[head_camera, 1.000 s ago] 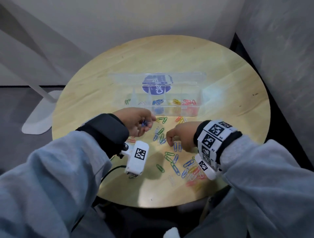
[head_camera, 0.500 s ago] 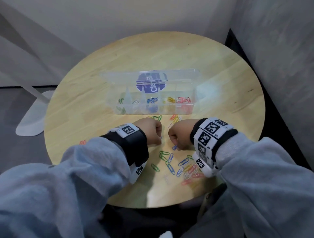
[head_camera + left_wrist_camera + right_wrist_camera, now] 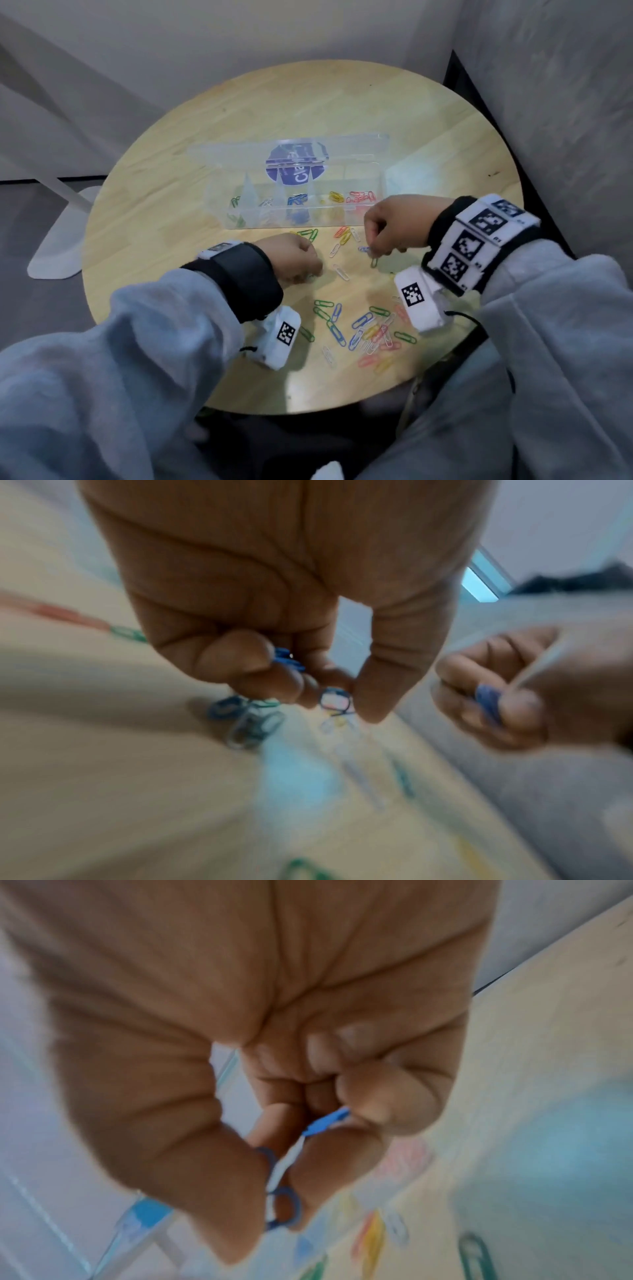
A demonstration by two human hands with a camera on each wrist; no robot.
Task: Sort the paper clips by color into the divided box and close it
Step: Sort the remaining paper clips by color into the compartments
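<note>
two hands are working at mid-frame of the head view. left hand (image 3: 297, 257) is curling its fingers round blue paper clips (image 3: 289, 660), pinching another at its fingertips. right hand (image 3: 394, 224) is pinching what looks like a blue clip (image 3: 327, 1122), though blur is hiding detail. divided box (image 3: 291, 202) is sitting open above them, loose clips (image 3: 366, 329) lying lower centre on the round table (image 3: 445, 137).

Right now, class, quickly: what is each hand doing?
Left hand: fingers pinching blue paper clips.
Right hand: fingers pinching a blue paper clip.
</note>
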